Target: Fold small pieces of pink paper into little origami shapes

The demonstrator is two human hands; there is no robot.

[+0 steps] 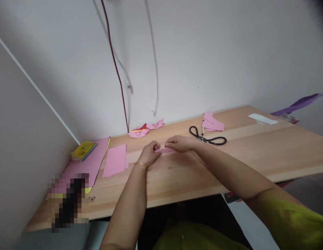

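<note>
Between my two hands, low over the wooden table, is a narrow piece of folded pink paper. My left hand, with a gold bracelet at the wrist, has its fingers closed on the left end of the paper. At the other end, my right hand pinches the paper between thumb and fingers. Parts of the paper are hidden behind the fingers. Black-handled scissors lie just to the right of my right hand. Flat pink paper sheets rest to the left of my left hand.
Folded pink paper shapes sit by the wall. Pink scraps and a pen lie behind the scissors. On the left, a yellow packet tops large pink sheets. A white strip lies far right. Cables hang down the wall.
</note>
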